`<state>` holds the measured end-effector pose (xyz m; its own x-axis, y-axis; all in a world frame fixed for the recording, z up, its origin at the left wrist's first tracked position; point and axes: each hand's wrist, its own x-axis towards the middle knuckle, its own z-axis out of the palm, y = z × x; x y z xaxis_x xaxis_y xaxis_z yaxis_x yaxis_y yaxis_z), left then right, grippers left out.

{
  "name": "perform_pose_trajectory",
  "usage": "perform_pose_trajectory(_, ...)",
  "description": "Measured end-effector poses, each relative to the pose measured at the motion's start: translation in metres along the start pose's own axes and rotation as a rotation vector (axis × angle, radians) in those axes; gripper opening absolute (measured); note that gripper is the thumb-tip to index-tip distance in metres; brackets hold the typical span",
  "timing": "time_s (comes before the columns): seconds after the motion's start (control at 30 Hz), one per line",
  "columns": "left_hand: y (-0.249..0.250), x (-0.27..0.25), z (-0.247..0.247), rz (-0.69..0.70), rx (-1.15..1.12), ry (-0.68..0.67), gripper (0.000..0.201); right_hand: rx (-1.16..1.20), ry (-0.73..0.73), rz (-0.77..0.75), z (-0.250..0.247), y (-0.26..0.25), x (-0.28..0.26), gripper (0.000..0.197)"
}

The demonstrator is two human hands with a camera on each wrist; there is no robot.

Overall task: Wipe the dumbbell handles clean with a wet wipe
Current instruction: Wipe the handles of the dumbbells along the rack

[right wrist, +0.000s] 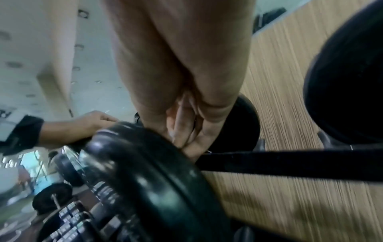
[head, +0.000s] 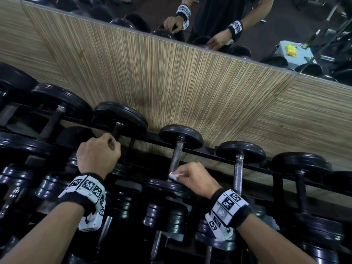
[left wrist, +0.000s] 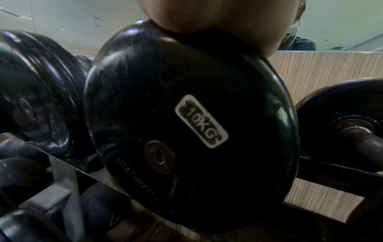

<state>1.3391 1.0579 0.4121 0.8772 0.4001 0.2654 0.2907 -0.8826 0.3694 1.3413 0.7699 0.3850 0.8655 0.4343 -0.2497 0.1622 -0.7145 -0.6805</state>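
Black dumbbells lie in a row on a rack. My left hand (head: 111,144) grips the dark handle (head: 116,131) of a dumbbell whose near plate reads 10KG (left wrist: 202,122). One dumbbell to the right, my right hand (head: 182,175) pinches a crumpled white wet wipe (head: 174,175) against the near end of a steel handle (head: 177,155), just above its near plate (head: 165,187). In the right wrist view my fingers (right wrist: 182,127) curl over that handle behind the blurred plate (right wrist: 157,172), and the wipe is almost hidden. The left wrist view shows only the heel of the left hand (left wrist: 207,16).
A wood-grain wall panel (head: 190,82) stands right behind the rack rail (head: 209,151), with a mirror (head: 247,20) above it. More dumbbells (head: 239,168) sit to the right and left, and a lower tier (head: 165,216) lies under my wrists.
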Motion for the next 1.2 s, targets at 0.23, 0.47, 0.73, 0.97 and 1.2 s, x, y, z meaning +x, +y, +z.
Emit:
perform_pose_trajectory(0.23,0.001,-0.001,-0.002,-0.003,-0.015,0.004,0.014,-0.050,0.428,0.024,-0.015,-0.010,0.041,0.018)
perform_pose_trajectory(0.47,0.002,-0.002,-0.003,-0.010,-0.018,-0.002,0.013,-0.025,0.115,-0.059,-0.007,-0.006,0.023,0.017)
perform_pose_trajectory(0.73,0.002,-0.002,-0.003,-0.033,-0.010,-0.044,0.014,-0.021,0.193,-0.077,-0.020,-0.006,0.024,0.022)
perform_pose_trajectory(0.97,0.001,-0.002,-0.003,-0.037,0.007,-0.058,0.015,-0.277,0.251,-0.037,-0.011,-0.007,0.057,0.015)
perform_pose_trajectory(1.2,0.002,-0.002,-0.004,-0.023,0.012,-0.063,0.013,-0.175,-0.216,-0.146,-0.005,-0.011,0.018,0.022)
